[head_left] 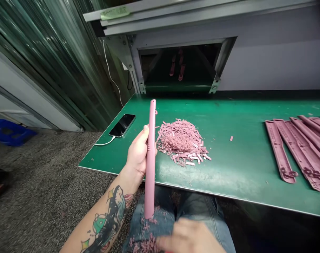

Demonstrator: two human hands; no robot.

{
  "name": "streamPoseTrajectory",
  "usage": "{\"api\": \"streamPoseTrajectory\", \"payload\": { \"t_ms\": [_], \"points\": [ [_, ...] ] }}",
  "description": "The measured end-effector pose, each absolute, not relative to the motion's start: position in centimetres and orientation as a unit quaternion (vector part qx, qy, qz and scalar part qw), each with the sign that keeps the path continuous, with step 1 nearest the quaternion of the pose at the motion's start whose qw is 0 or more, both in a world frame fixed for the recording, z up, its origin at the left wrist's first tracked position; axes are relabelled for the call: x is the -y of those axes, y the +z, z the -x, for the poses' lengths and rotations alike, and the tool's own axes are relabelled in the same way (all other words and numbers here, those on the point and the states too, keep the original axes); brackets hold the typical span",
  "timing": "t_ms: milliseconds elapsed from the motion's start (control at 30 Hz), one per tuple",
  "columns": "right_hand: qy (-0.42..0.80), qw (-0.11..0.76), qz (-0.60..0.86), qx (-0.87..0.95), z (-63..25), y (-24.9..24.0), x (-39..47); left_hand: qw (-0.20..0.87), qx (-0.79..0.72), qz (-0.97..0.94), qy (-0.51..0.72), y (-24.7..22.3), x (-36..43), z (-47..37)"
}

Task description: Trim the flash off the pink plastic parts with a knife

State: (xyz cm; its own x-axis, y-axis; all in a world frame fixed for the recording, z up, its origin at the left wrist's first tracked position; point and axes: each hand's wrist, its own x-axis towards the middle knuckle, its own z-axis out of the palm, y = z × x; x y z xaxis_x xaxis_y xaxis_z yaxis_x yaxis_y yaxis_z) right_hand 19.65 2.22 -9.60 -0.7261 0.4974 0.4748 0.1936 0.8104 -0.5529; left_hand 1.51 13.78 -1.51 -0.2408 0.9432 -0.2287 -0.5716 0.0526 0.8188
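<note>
My left hand (pixel 139 149) is closed around the middle of a long, narrow pink plastic part (pixel 150 165). The part stands nearly upright in view, its smooth rounded side towards me, with a small tab near its top end. Its lower end hangs over my lap, beyond the table edge. Low in the view my right hand (pixel 188 237) is blurred, its fingers curled, below and right of the part's lower end. A bit of red shows under these fingers; what it belongs to is cut off. Pink shavings (pixel 148 244) lie on my jeans.
A heap of pink strips and shavings (pixel 179 140) lies on the green table (pixel 236 175). Several similar pink parts (pixel 282 151) are at the right. A phone (pixel 122 125) charges at the left. Behind is a conveyor opening (pixel 191 79) with pink pieces inside.
</note>
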Motion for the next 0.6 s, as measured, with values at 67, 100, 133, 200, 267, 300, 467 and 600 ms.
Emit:
{"api": "streamPoseTrajectory", "payload": {
  "t_ms": [67, 100, 133, 200, 267, 300, 467, 600],
  "points": [
    [0.302, 0.361, 0.247, 0.847, -20.4, -7.8, -4.0, 0.582, -0.44, -0.216, 0.649, -1.8, -13.5, -1.7],
    [0.327, 0.382, 0.28, 0.818, -20.6, -6.9, -4.9, 0.583, -0.44, -0.218, 0.647, -1.9, -13.3, -1.9],
    [0.345, 0.402, 0.309, 0.79, -20.6, -6.0, -5.6, 0.584, -0.44, -0.22, 0.646, -2.0, -13.2, -2.1],
    [0.364, 0.418, 0.35, 0.755, -20.1, -4.9, -6.4, 0.585, -0.442, -0.224, 0.642, -2.1, -13.0, -2.6],
    [0.367, 0.41, 0.362, 0.752, -19.5, -4.6, -6.8, 0.583, -0.447, -0.226, 0.64, -2.0, -12.7, -3.1],
    [0.363, 0.405, 0.363, 0.756, -19.4, -4.7, -6.9, 0.581, -0.45, -0.227, 0.64, -2.0, -12.6, -3.3],
    [0.311, 0.464, 0.351, 0.751, -20.3, -5.1, -8.7, 0.577, -0.461, -0.229, 0.634, -1.5, -11.6, -4.0],
    [0.267, 0.493, 0.352, 0.749, -20.9, -5.2, -9.9, 0.581, -0.464, -0.225, 0.63, -1.2, -11.1, -4.6]
  ]
}}
